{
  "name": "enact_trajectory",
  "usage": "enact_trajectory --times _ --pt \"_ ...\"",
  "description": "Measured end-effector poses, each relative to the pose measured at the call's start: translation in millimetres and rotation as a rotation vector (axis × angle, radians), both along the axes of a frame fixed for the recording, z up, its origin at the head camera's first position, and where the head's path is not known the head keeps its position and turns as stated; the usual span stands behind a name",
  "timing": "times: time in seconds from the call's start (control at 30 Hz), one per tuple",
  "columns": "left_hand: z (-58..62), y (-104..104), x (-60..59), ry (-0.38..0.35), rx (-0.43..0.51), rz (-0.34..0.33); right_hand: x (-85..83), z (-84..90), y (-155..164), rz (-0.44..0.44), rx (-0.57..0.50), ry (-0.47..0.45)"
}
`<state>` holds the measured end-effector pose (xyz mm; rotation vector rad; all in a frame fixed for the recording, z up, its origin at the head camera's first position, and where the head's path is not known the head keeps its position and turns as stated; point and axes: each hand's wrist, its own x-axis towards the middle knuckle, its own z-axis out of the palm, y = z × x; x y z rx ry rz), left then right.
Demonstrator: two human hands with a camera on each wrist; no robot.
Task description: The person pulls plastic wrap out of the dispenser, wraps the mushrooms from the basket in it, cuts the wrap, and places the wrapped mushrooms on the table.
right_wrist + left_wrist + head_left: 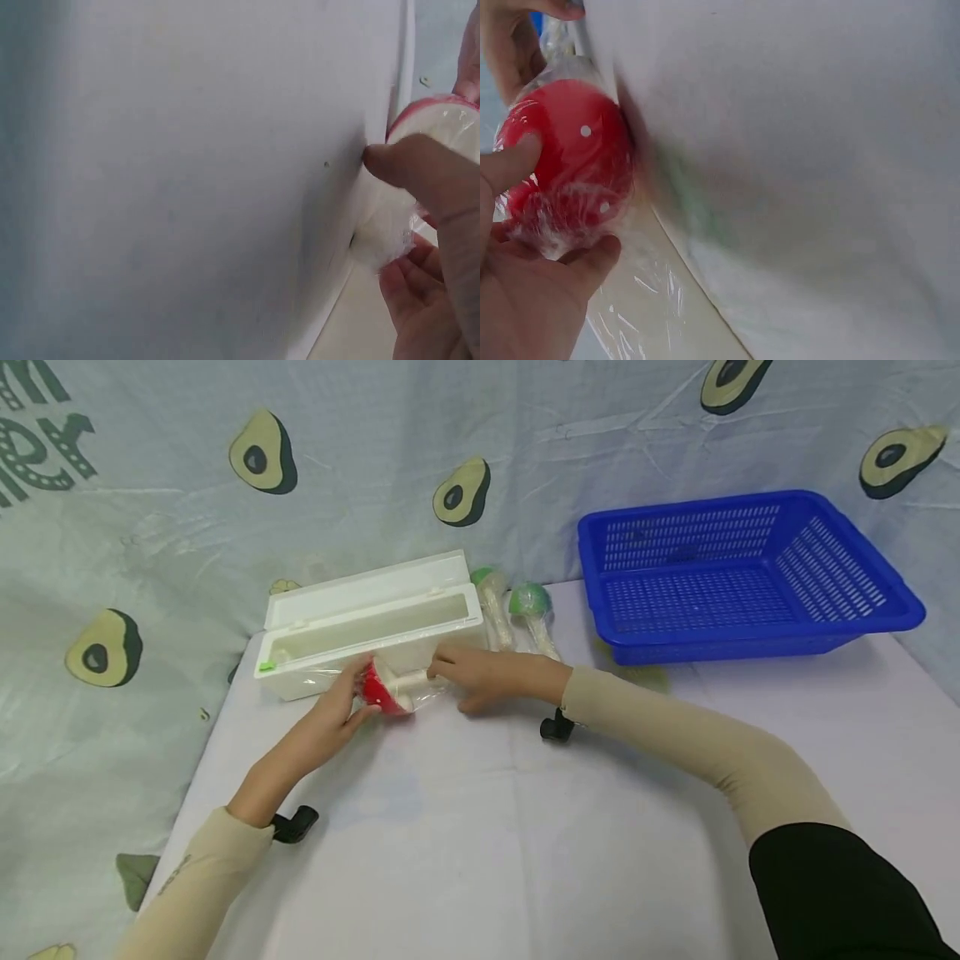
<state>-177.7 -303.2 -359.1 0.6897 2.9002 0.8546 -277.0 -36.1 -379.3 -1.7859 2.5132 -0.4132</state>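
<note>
A red-capped toy mushroom [386, 687] with a pale stem lies in clear plastic wrap in front of the white cling-film dispenser box [371, 620]. My left hand [347, 697] grips its red cap [566, 161] with thumb and fingers. At the stem end, my right hand [476, 678] pinches the wrap-covered stem [390, 232]. The cap's white underside [442, 124] shows in the right wrist view. The box wall [795, 150] fills both wrist views.
Two green-capped toy mushrooms [491, 597] [532, 610] lie wrapped beside the box's right end. A blue plastic basket [738, 577] stands at the back right. The white tablecloth [487, 827] reaches toward me. An avocado-print cloth [150, 527] hangs behind.
</note>
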Motion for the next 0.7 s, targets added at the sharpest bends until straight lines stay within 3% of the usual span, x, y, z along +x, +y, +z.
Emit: enact_trajectory --times 0.07,0.2,0.27,0.37,0.5,0.6,0.7 --pt "0.4 5 -1.0 -0.049 -0.063 -0.005 0.4 -0.8 0 0.000 0.018 0.002" --pt "0.7 23 0.4 -0.047 -0.198 0.007 -0.7 1.2 -5 0.011 0.005 0.116" --pt "1.2 33 1.6 -0.051 -0.212 0.028 -1.9 3.3 -7 0.014 0.000 0.150" --pt "2.1 41 3.3 -0.080 -0.176 0.054 -2.7 6.3 -7 -0.004 -0.006 0.126" --pt "6.2 28 7.3 -0.138 -0.060 0.083 -1.8 6.2 -7 -0.008 -0.050 0.084" --pt "14.0 10 14.1 -0.141 -0.006 0.127 -1.4 5.8 -6 0.021 -0.079 0.059" --pt "21.3 -9 18.3 -0.015 -0.021 0.193 -0.9 6.6 -5 0.066 -0.090 0.045"
